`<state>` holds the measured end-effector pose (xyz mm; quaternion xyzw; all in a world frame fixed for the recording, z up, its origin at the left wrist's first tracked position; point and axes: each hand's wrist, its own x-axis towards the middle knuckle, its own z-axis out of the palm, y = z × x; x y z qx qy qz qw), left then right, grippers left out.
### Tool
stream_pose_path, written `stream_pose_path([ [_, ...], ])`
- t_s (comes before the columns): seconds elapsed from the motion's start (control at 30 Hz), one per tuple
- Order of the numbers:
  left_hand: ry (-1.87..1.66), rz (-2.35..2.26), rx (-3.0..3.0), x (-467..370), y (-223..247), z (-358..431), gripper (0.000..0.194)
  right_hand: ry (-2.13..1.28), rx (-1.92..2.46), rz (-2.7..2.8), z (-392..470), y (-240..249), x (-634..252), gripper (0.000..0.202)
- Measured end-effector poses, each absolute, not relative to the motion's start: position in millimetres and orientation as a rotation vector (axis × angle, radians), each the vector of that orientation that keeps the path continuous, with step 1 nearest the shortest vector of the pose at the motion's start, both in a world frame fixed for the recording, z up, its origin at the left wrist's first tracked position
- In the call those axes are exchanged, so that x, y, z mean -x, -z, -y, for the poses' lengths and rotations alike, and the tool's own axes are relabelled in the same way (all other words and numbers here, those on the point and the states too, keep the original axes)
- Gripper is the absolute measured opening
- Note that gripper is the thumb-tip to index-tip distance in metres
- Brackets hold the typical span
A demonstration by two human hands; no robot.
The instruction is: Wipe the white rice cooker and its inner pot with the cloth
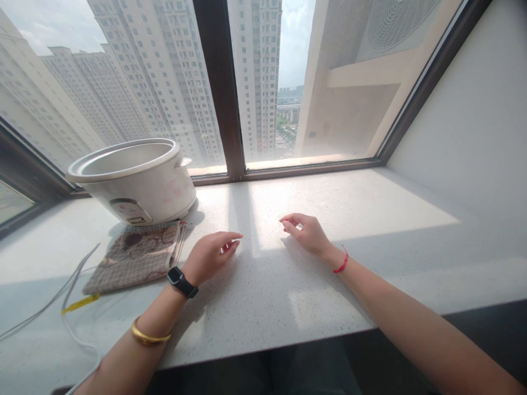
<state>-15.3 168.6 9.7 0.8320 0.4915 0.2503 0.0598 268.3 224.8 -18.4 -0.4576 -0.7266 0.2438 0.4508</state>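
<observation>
My left hand (pixel 211 255) hovers or rests lightly over the pale speckled windowsill (pixel 255 307), just right of a folded checked cloth (pixel 135 255). Its fingers are stretched forward with a gap to the thumb, and nothing is in it. Opposite it, my right hand (pixel 307 233) is over the sill with fingers loosely bent and apart, also holding nothing. Behind the cloth, a white oval cooker pot (pixel 140 189) without a lid stands by the window, its front edge close to the cloth. The inside bottom of the pot is hidden.
A white cord (pixel 72 291) with a yellow tag (pixel 81 303) runs along the left of the sill. Dark window frames (pixel 218 82) border the back, and a white wall (pixel 465 137) closes the right side. The sill's front edge drops off near my forearms.
</observation>
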Motion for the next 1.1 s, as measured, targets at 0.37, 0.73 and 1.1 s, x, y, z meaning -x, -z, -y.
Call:
stream_pose_path([
  [0.37,-0.746,-1.497,-2.504,14.9,-9.3,-168.8,0.023,-0.603,1.148,1.790,-225.3,18.1,-268.8,0.019],
  [0.73,-0.728,-1.510,-2.488,14.8,-9.5,-168.7,0.023,-0.550,1.189,1.823,-225.0,15.7,-268.5,0.028],
  [1.1,-0.705,-1.523,-2.460,14.8,-9.7,-168.4,0.025,-0.567,1.204,1.718,-228.1,21.8,-270.3,0.061],
])
